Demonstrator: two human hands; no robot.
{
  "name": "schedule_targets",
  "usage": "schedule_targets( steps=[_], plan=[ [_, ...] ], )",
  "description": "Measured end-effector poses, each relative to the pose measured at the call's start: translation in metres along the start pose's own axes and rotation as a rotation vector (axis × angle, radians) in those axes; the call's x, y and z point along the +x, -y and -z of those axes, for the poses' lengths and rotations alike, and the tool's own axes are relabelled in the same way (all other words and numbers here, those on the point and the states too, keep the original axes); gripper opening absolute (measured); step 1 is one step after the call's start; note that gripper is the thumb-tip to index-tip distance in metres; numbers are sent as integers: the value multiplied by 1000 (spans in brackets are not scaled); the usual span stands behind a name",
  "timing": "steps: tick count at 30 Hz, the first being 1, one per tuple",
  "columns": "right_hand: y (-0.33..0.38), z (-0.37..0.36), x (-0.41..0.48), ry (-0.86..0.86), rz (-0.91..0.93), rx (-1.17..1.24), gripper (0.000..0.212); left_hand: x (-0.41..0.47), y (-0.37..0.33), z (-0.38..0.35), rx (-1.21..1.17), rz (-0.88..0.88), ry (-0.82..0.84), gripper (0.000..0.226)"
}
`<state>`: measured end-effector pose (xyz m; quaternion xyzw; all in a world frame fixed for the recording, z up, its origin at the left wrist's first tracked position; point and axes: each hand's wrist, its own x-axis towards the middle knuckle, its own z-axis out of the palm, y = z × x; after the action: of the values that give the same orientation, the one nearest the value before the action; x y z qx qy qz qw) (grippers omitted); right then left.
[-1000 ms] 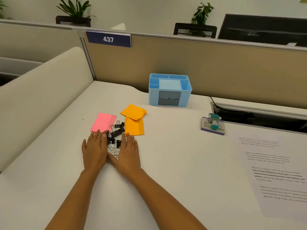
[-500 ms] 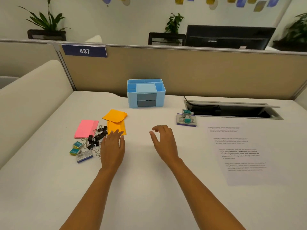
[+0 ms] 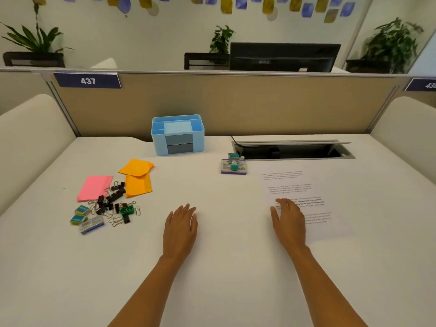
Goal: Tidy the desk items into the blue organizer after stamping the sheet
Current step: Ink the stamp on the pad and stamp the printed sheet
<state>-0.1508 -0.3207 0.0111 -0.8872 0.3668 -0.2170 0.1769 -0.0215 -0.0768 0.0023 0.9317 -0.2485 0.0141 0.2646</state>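
As the sheet lies now: we see the white printed paper sheet [image 3: 292,185] flat on the right side of the white desk [image 3: 212,267], and we can make out no stamp mark on it, so we judge the stamping not yet done.
Right hand: the right hand [image 3: 289,220] is open, fingers straight and spread, palm down over the sheet's near left part. It holds nothing, and we cannot tell whether it presses the paper or hovers.
Left hand: the left hand [image 3: 180,226] is open and palm down at bare desk in the middle, holding nothing.
Stamp: the small teal-and-white stamp [image 3: 234,161] sits on its flat purple-edged ink pad [image 3: 233,170], just beyond the sheet's far left corner, untouched.
Organizer: the light blue plastic organizer with two grey drawers [image 3: 159,145] stands at the back by the beige partition [image 3: 236,105]. We see none of the desk items in it.
Left to do: in our judgement everything, first the stamping, then all the tidying.
Clutter: on the left lie a pink sticky-note pad [image 3: 94,187], two orange pads [image 3: 138,185], black binder clips [image 3: 113,197], a green clip [image 3: 127,210], silver paper clips [image 3: 115,221], two small teal-and-yellow boxes [image 3: 82,210] and a blue-grey box [image 3: 92,224].
In the way: only the sheet lies between our right hand and the stamp. The open cable hatch [image 3: 292,149] just behind the stamp could swallow small things.
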Motion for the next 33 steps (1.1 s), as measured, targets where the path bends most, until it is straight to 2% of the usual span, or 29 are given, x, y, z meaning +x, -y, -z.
schedule_targets(
  steps=[5,10,14,17,19,21,23,24,26,27,29,33],
  plan=[
    [-31,5,-12,39,-35,-164,38,-12,-19,-16,-4,-8,33,67],
    [-34,2,-33,73,-54,-214,56,-24,-32,-28,-7,2,46,60],
    [-17,-1,-57,124,-19,-184,55,-30,-35,-34,33,-5,51,74],
    [1,-5,-78,154,39,-204,77,-32,-39,-37,40,-10,52,75],
    [16,-10,-90,144,56,-216,85,-33,-45,-38,39,-24,68,77],
    [33,-13,-99,183,70,-207,83,-34,-53,-38,4,-51,97,87],
    [48,-17,-103,253,83,-197,68,-35,-61,-38,-38,-77,128,100],
    [54,-18,-102,281,96,-183,55,-35,-65,-38,-56,-76,128,96],
    [63,-22,-99,253,161,-166,38,-33,-71,-37,-78,-52,119,72],
    [65,-23,-97,246,186,-153,44,-32,-73,-36,-73,-40,117,64],
    [64,-19,-88,226,214,-125,57,-28,-71,-37,-38,-43,100,66],
    [33,-1,-58,99,190,-97,52,-21,-59,-43,91,-91,104,104]
  ],
)
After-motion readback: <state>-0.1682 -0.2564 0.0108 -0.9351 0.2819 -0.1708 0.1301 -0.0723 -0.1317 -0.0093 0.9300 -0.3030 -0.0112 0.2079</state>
